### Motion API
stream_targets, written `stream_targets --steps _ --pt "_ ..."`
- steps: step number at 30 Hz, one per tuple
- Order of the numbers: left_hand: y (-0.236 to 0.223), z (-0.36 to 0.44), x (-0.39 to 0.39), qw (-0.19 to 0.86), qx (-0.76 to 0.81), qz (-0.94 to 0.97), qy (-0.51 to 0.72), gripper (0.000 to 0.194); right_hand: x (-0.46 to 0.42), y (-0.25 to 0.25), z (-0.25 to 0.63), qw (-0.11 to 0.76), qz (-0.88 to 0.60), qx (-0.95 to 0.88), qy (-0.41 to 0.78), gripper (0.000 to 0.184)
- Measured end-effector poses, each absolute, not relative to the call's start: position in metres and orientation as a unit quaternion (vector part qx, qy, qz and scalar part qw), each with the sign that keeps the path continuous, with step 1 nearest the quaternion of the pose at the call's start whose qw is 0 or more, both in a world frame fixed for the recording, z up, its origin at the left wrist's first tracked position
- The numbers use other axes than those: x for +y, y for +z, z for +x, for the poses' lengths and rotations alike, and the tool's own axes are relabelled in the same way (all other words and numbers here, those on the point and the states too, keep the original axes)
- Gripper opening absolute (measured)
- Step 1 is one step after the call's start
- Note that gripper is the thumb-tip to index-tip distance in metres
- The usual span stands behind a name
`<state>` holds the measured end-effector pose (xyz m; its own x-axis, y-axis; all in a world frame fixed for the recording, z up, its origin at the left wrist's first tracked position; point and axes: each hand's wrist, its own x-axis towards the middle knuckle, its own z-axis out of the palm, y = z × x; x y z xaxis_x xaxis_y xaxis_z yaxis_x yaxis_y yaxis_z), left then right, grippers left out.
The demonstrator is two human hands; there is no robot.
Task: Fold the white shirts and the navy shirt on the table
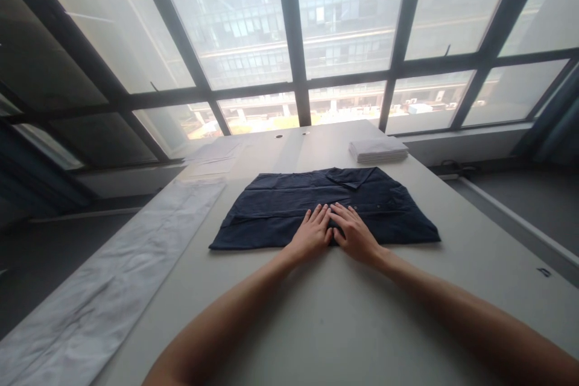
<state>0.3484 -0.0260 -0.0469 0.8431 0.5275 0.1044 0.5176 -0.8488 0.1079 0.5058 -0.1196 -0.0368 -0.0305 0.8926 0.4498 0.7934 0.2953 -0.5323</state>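
A dark navy garment (271, 205), folded into a wide flat shape, lies on the white table (289, 319). It looks like a shirt, with a collar-like flap at its far right and small buttons right of the middle. My left hand (313, 230) rests palm down on its near middle part, fingers stretched out. Right beside it, my right hand (353, 230) lies flat on the cloth too, with the thumbs close together. Neither hand grips the fabric. The cloth beneath both palms is hidden.
A long white crumpled cloth (117, 271) runs along the table's left side. White sheets (212, 154) lie at the far left. A stack of folded white cloth (378, 149) stands at the far right. A small dark item (544, 272) is near the right edge. Windows rise behind.
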Motion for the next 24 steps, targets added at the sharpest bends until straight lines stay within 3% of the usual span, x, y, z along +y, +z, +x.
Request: stream_targets --steps 4,8,11,15,18,24 --pt "-0.042 0.348 -0.028 0.044 0.268 0.961 0.056 0.056 -0.118 -0.032 0.501 0.542 -0.487 -0.624 0.282 0.030" --pt "-0.037 0.349 -0.031 0.036 0.282 0.957 0.052 0.057 -0.112 -0.038 0.524 0.610 -0.399 -0.446 0.519 0.025" --pt "-0.038 0.350 -0.031 0.027 0.283 0.957 0.056 0.060 -0.122 -0.041 0.568 0.603 -0.342 -0.340 0.636 0.030" --pt "-0.044 0.350 -0.028 0.020 0.276 0.959 0.066 0.060 -0.152 -0.037 0.637 0.533 -0.354 -0.327 0.696 0.037" --pt "-0.047 0.350 -0.027 0.016 0.275 0.959 0.073 0.059 -0.169 -0.033 0.669 0.538 -0.364 -0.316 0.691 0.042" --pt "-0.036 0.348 -0.033 -0.007 0.222 0.970 0.096 0.059 -0.170 -0.031 0.663 0.545 -0.416 -0.329 0.649 0.032"
